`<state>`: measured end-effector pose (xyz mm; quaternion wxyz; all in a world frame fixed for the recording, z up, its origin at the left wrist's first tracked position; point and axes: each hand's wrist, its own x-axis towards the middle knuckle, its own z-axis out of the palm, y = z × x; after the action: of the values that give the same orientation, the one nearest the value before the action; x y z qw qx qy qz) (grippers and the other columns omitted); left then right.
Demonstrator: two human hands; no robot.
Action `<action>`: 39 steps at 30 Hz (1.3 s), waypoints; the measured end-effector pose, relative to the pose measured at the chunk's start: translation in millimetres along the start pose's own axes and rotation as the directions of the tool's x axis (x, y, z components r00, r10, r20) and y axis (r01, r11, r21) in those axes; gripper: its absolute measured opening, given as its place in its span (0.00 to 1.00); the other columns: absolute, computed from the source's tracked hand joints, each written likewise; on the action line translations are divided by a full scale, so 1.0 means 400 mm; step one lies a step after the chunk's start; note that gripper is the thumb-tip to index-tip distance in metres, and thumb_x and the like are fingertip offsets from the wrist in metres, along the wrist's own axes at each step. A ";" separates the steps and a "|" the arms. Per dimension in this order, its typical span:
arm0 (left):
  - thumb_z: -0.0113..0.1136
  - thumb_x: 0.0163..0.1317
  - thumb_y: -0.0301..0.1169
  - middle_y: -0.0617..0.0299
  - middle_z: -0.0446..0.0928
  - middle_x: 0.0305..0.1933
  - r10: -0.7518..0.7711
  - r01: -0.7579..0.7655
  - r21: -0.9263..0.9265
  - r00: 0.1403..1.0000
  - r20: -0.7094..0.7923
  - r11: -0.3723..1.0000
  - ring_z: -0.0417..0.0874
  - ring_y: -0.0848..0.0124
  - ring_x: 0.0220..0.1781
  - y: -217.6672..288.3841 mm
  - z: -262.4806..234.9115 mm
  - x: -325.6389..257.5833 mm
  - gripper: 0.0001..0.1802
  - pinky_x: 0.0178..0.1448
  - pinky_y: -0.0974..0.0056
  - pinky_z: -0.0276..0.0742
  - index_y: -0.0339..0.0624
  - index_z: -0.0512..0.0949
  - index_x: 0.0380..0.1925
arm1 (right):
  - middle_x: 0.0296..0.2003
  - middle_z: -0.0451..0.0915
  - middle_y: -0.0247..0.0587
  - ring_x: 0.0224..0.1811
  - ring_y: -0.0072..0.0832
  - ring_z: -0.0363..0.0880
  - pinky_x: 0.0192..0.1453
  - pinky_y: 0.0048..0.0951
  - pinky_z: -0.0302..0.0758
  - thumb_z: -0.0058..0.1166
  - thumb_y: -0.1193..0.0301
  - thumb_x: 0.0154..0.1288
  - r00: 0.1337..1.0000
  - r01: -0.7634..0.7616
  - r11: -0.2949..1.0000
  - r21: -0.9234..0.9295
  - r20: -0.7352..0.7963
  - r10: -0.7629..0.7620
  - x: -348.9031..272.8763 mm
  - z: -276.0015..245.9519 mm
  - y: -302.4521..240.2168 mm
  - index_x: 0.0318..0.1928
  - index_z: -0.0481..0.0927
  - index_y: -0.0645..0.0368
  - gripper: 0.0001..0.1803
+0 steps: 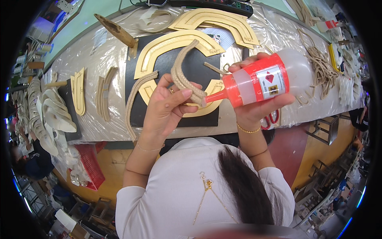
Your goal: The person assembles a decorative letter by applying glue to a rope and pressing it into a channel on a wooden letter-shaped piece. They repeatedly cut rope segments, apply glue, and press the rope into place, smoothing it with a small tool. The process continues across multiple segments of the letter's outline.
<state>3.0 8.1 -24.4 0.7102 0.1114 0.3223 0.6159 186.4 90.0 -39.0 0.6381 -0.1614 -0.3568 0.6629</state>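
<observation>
In my left hand I pinch a curved bundle of beige braided cord between thumb and fingers. My right hand is wrapped round a translucent squeeze bottle with a red label, tipped on its side. Its red nozzle points left, and the tip is at the cut lower end of the cord. Beneath them, cream curved templates lie on a black board. Another length of braided cord rests along the board's left edge.
A pointed wooden tool stands at the board's far left corner. More curved templates lie beyond. To the left are cord strips and a narrow U-shaped template. Red-handled scissors lie below the bottle, and loose cord at the right.
</observation>
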 end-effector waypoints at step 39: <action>0.69 0.58 0.22 0.44 0.83 0.39 0.351 -0.357 0.388 0.932 0.088 0.850 0.87 0.60 0.28 0.189 -0.195 -0.114 0.41 0.26 0.65 0.85 0.45 0.57 0.68 | 0.55 0.75 0.43 0.56 0.36 0.77 0.58 0.39 0.84 0.69 0.49 0.59 0.974 0.107 0.925 0.364 -0.225 -0.024 0.170 -0.237 -0.126 0.61 0.68 0.60 0.39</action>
<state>-105.8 -37.3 -27.7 0.5490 0.3149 0.4098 0.6569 277.6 177.0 -54.2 0.7141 -0.0958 -0.1577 0.6753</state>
